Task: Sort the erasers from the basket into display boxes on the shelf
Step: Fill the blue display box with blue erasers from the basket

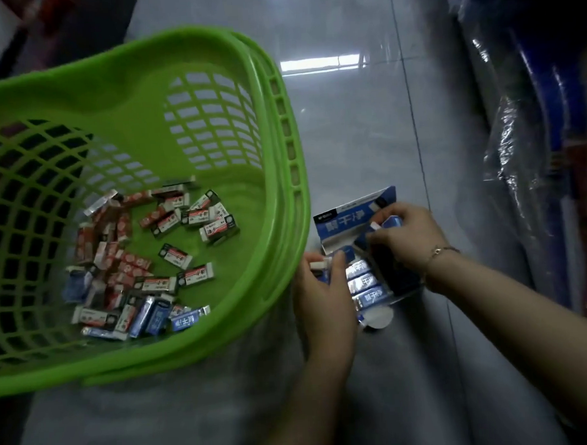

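Observation:
A green plastic basket (276, 176) stands on the floor at the left, holding several loose erasers (146, 262) in red, black-and-white and blue sleeves. Right of it sits a blue-and-white display box (349, 216) with its lid flap up and a row of blue erasers (367, 281) inside. My left hand (325, 288) grips a small bunch of blue erasers at the box's left side. My right hand (407, 237) pinches one blue eraser (391, 222) over the box's far end.
The floor is glossy grey tile (365, 118). Along the right edge stand blue rolls wrapped in clear plastic (531, 151). Dark shelving or goods lie beyond the basket at the top left.

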### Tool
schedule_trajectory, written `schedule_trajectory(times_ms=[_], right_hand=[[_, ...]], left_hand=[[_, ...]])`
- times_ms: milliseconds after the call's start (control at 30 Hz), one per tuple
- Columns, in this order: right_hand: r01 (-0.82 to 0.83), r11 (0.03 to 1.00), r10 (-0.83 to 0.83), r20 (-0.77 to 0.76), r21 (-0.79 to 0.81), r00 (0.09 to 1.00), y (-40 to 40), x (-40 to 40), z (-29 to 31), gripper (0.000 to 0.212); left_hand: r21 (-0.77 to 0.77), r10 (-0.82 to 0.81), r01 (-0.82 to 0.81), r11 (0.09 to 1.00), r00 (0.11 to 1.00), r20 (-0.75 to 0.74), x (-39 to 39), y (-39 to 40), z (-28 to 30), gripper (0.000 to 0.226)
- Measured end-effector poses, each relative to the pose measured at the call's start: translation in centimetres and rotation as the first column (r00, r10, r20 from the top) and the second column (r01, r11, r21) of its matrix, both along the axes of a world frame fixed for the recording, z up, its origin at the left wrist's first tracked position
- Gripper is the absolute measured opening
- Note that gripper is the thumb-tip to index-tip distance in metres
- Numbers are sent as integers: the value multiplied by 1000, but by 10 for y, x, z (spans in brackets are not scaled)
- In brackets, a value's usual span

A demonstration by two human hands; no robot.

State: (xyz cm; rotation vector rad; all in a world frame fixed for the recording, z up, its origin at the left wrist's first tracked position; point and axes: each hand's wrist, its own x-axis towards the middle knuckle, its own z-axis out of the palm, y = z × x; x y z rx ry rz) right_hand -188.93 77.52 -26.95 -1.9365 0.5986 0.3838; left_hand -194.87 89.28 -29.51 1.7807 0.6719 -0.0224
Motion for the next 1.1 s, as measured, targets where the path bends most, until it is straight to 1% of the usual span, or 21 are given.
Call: schedule_trajectory(times_ms=[67, 200, 267, 333, 433, 533, 733, 900, 933, 967, 1000, 1033, 1067, 1100], right_hand=[[-24, 999, 25, 26, -39, 999, 4, -3, -4, 20], [-131, 979, 145, 76, -156, 987, 7, -5, -11, 26], [-189, 959, 204, 54, -211, 977, 9, -7, -17, 23], [-230, 942, 244, 28, -245, 969, 11, -9, -24, 18], [-248, 921, 269, 27, -300, 963, 14, -11, -29, 16], [-293, 865, 328, 16, -407, 945, 17, -9, -31, 15], [-390, 767, 445, -15, -509, 895, 19, -9, -30, 11], [-444, 762, 455, -99, -470, 885, 15, -6, -21, 9], [-444, 770, 447, -108, -458, 888, 11, -5, -16, 9], [-429, 802, 429, -99, -416, 898, 6, -3, -10, 10], [-405, 859, 397, -93, -314, 913, 0, -1, -3, 10], [-378, 913, 365, -107, -156, 925, -7, -1, 5, 9], [-351, 936, 349, -154, 10, 924, -13, -2, 13, 7], [-345, 928, 368, -202, 138, 908, -17, -4, 20, 5]], left_hand=[[-17, 37, -37, 999, 999, -7, -2, 3, -6, 22], [-8, 32, -32, 999, 999, 11, -6, 4, -14, 21], [7, 37, -37, 999, 999, 27, -7, 4, -17, 20], [-20, 49, -49, 999, 999, 12, -9, 3, -18, 20], [-28, 50, -50, 998, 999, 7, -12, 4, -21, 20], [5, 47, -47, 999, 999, 9, -14, 5, -22, 21], [2, 49, -49, 999, 999, 8, -16, 6, -23, 22], [-31, 54, -54, 998, 998, 9, -17, 3, -17, 22], [-24, 46, -45, 999, 999, 23, -18, 3, -15, 22], [-21, 35, -34, 999, 998, 43, -19, 3, -12, 21], [-29, 28, -26, 999, 998, 63, -19, 3, -10, 21], [-51, 30, -26, 998, 997, 71, -19, 3, -8, 21], [-84, 42, -36, 996, 997, 63, -18, 1, -5, 21], [-125, 63, -57, 990, 997, 41, -16, -1, -2, 21]])
